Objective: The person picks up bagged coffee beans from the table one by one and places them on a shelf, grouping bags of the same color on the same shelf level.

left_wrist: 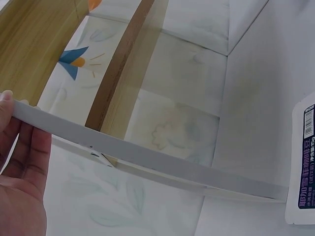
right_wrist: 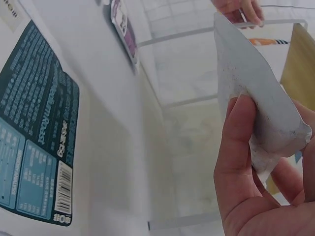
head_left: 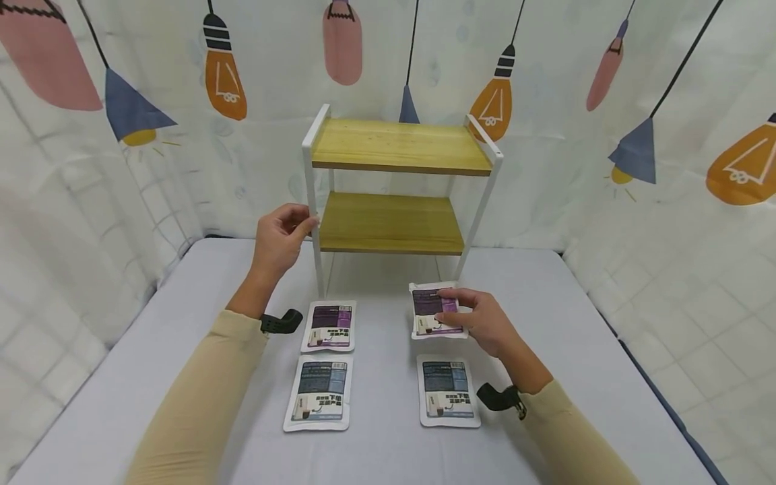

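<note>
My left hand [head_left: 280, 237] pinches the white left front post [left_wrist: 142, 152] of a two-tier shelf rack [head_left: 400, 145], thumb on one side and fingers behind. With my right hand [head_left: 481, 320] I grip a white pouch with a purple label [head_left: 432, 313], raised over the table in front of the rack's right side. In the right wrist view this pouch [right_wrist: 251, 93] appears edge-on between thumb and fingers. A pouch with a blue label [head_left: 448, 392] lies flat just below that hand. Another purple-label pouch [head_left: 329, 327] lies near the rack's left leg, with a second blue-label pouch [head_left: 318, 393] below it.
The rack has a wooden top board [head_left: 400, 148] and a lower wooden board [head_left: 391, 223] between white frames. A white cloth covers the table [head_left: 388, 451]. Behind and at the sides hangs a curtain [head_left: 267, 155] printed with lamps and bulbs.
</note>
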Tool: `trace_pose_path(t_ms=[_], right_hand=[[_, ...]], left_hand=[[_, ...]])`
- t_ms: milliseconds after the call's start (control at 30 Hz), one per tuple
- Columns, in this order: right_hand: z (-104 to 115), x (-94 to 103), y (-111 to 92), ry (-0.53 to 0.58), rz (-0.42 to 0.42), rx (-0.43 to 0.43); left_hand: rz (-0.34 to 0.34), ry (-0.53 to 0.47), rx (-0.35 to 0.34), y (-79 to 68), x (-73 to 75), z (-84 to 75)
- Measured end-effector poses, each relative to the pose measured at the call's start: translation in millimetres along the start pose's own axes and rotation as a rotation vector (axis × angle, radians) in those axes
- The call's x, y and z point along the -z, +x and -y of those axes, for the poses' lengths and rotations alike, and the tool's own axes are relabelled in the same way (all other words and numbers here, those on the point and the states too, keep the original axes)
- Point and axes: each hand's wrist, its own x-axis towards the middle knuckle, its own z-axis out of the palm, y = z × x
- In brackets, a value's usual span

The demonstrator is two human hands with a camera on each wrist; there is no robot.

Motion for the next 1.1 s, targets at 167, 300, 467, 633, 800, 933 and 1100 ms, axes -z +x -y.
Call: trace_pose_path(t_ms=[167,300,467,633,800,933,1100], right_hand=[[9,1.5,-6,-0.005,0.007,0.025],[17,3.2,-9,0.004,0.022,0.065],[29,5.1,-13,0.073,0.035,0.079],[42,9.7,-17,0.147,0.039,0.087],[56,15.3,-19,0.178,0.039,0.090],[68,18.8,-21,0.193,0.040,0.094],[79,21.9,-22,0.214,0.056,0.114]], left_hand=[[0.002,-0.001,-0.008,0.3,0.1,1.2],[-0.001,-0.008,0.005,0.5,0.3,-1.3],[0.006,-0.013,0.017,-0.3,1.0,-3.5],[0.004,-0.014,0.016,0.2,0.5,-2.5],[-0.001,-0.016,0.005,1.4,-0.4,0.3],[-0.002,-0.011,0.003,1.4,-0.4,1.2],[0.001,-0.009,0.014,0.7,0.1,1.7]])
